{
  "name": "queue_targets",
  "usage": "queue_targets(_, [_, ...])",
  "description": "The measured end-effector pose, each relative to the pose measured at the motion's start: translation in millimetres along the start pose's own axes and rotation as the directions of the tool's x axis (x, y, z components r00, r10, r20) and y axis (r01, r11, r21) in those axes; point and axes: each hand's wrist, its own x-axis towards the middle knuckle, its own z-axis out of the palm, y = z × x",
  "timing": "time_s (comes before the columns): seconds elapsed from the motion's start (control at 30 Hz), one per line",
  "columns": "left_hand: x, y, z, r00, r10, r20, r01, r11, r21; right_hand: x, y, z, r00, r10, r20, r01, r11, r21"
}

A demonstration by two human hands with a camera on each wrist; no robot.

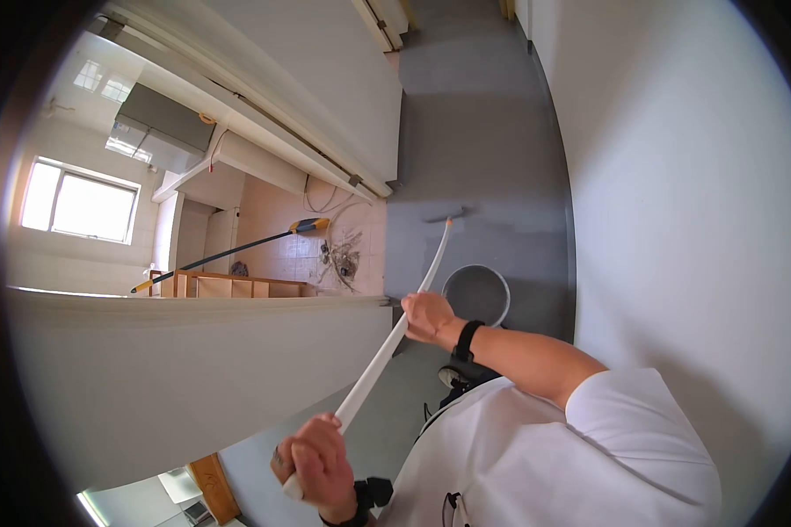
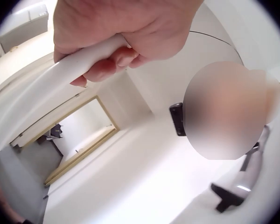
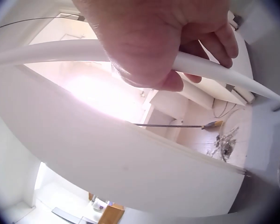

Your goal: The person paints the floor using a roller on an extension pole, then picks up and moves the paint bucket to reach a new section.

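A long white pole (image 1: 369, 378) slants across the head view, with an orange tip and a grey roller-like head (image 1: 446, 214) at floor level. My left hand (image 1: 315, 461) grips the pole close to its near end, fingers wrapped around it in the left wrist view. Farther along, my right hand (image 1: 427, 317) holds the middle of the pole, thumb and fingers around it in the right wrist view. Just beyond the right hand, a round bucket (image 1: 506, 294) with grey inside stands on the grey floor (image 1: 475, 123).
White walls (image 1: 677, 176) flank the narrow grey floor. Through a doorway on the left, a tiled floor holds a debris pile (image 1: 344, 255) and a long dark pole (image 1: 237, 256) with yellow ends. A wooden shelf frame (image 1: 211, 285) stands there. A shoe (image 1: 449, 377) shows near the bucket.
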Motion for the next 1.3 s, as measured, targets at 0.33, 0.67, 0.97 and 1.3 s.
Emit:
queue_targets(0.33, [-3.8, -44.7, -5.7, 0.985, -0.112, -0.133, 0.101, 0.991, -0.087, 21.3, 23.0, 12.6, 0.998, 0.046, 0.049, -0.042, 0.994, -0.096])
queue_targets(0.67, [-14.9, -3.6, 11.1, 0.960, -0.051, -0.276, 0.058, 0.998, 0.019, -28.3, -2.8, -30.4, 1.000, -0.006, -0.019, 0.005, 0.999, -0.046])
queue_targets(0.97, [-4.9, -26.2, 33.4, 0.998, -0.050, 0.034, 0.049, 0.998, 0.038, -34.2, 41.0, -31.2, 0.993, 0.115, 0.014, -0.115, 0.993, 0.001])
queue_targets(1.3, [38.2, -47.8, 65.5, 0.999, 0.020, 0.031, -0.019, 0.999, -0.043, 12.6, 79.7, -67.9, 0.991, 0.123, -0.059, -0.127, 0.990, -0.058])
